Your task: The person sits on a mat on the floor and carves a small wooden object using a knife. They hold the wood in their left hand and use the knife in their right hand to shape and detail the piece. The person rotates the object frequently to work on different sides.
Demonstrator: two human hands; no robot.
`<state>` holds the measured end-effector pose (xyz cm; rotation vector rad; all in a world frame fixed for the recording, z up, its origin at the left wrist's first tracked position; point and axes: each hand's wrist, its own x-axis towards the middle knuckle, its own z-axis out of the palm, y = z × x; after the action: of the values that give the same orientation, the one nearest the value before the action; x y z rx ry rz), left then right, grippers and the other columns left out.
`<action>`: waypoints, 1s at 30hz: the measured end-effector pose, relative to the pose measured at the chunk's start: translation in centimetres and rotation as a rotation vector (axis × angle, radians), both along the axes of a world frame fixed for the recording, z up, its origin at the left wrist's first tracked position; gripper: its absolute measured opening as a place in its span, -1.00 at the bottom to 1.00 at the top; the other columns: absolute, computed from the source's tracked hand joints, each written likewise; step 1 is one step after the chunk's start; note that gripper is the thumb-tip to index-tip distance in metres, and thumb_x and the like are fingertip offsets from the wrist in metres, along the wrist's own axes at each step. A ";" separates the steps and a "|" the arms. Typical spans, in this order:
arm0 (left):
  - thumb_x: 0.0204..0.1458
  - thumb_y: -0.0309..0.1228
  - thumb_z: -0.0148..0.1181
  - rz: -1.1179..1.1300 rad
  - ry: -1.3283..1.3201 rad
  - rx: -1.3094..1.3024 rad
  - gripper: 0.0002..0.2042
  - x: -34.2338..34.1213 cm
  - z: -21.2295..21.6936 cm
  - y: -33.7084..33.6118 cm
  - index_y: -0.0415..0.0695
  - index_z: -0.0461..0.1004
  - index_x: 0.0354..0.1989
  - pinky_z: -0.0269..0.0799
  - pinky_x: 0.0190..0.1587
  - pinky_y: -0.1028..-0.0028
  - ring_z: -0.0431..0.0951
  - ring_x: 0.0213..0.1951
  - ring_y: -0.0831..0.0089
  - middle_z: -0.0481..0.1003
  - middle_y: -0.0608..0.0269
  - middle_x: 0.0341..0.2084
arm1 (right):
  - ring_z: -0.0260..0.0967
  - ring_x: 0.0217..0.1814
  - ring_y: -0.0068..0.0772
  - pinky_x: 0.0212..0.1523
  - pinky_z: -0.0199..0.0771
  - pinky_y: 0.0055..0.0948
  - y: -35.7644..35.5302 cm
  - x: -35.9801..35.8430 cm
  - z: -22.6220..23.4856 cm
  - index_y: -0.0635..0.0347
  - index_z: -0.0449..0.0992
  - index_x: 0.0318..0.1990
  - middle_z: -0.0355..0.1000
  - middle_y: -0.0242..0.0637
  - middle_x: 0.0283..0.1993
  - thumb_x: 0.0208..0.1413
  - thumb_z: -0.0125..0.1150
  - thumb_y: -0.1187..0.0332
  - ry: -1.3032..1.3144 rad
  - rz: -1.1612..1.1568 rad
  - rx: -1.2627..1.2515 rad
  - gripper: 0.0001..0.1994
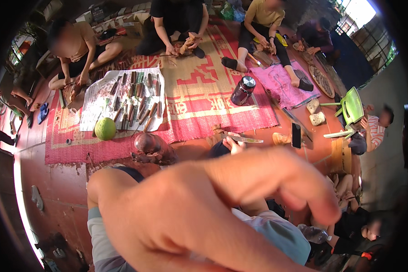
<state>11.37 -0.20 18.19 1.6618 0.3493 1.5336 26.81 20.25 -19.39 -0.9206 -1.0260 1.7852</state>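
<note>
My left hand (186, 199) is raised close to the camera and fills the lower middle, blurred. Its index finger is bent toward the right, apart from the thumb, with nothing visible between them. Farther off, my right hand (233, 144) is closed on a flat-bladed carving tool (251, 140), whose blade points right; the arm behind it is hidden by my left hand. Just left of that hand lies a brown wooden piece (216, 135). A rounded, glossy brown wood carving (148, 144) stands on the floor near my bare left knee (102, 186).
Wooden-handled carving tools (138, 99) lie on a white sheet (93, 97) over a red-and-yellow mat (190, 111). A green round fruit (105, 128), dark flask (243, 90), phone (296, 136) and green chair (349, 109) stand around. Several people sit nearby, some handling wood.
</note>
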 end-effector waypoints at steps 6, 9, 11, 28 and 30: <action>0.03 -0.33 0.12 0.062 0.003 0.006 -0.80 0.6 -0.1 0.2 -0.22 0.44 -0.46 0.23 -0.01 0.33 0.35 -0.27 0.40 0.32 0.12 -0.26 | 0.42 -0.32 -0.49 -0.25 0.57 -0.49 0.8 -0.6 -2.4 0.29 0.41 -0.11 0.39 -0.32 -0.26 0.07 0.13 0.57 0.038 0.037 -0.029 -0.79; 0.03 -0.34 0.13 0.053 0.000 0.035 -0.82 0.9 0.1 -0.4 -0.22 0.45 -0.46 0.23 0.00 0.34 0.35 -0.24 0.40 0.32 0.11 -0.23 | 0.44 -0.32 -0.48 -0.28 0.58 -0.53 2.0 0.6 -3.7 0.32 0.41 -0.11 0.40 -0.29 -0.27 0.07 0.14 0.57 0.065 0.033 0.008 -0.79; 0.02 -0.36 0.14 0.091 0.020 0.031 -0.83 1.5 0.3 -0.5 -0.22 0.45 -0.46 0.22 0.00 0.34 0.35 -0.23 0.40 0.32 0.10 -0.21 | 0.44 -0.34 -0.48 -0.29 0.58 -0.54 1.3 0.0 -3.3 0.33 0.40 -0.12 0.41 -0.28 -0.28 0.07 0.14 0.55 0.076 0.023 0.007 -0.79; -0.02 -0.45 0.18 0.531 0.091 -0.079 -0.90 -1.3 1.6 -0.8 -0.22 0.46 -0.45 0.20 0.06 0.36 0.36 -0.08 0.39 0.29 0.04 -0.03 | 0.39 -0.29 -0.50 -0.24 0.56 -0.53 1.0 -0.3 -1.6 0.35 0.37 -0.07 0.34 -0.29 -0.25 0.09 0.12 0.52 0.041 0.092 0.014 -0.76; -0.03 -0.46 0.18 0.890 0.089 -0.237 -0.91 -4.7 -1.6 -1.0 -0.22 0.46 -0.45 0.20 0.07 0.37 0.36 -0.07 0.39 0.29 0.03 -0.01 | 0.40 -0.31 -0.51 -0.26 0.56 -0.54 0.7 -0.2 -0.6 0.34 0.38 -0.09 0.36 -0.30 -0.28 0.09 0.13 0.51 0.014 0.068 0.025 -0.77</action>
<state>6.62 -1.17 16.59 1.4446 1.4023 1.9223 26.59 20.91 -19.96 -0.8659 -1.0794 1.8281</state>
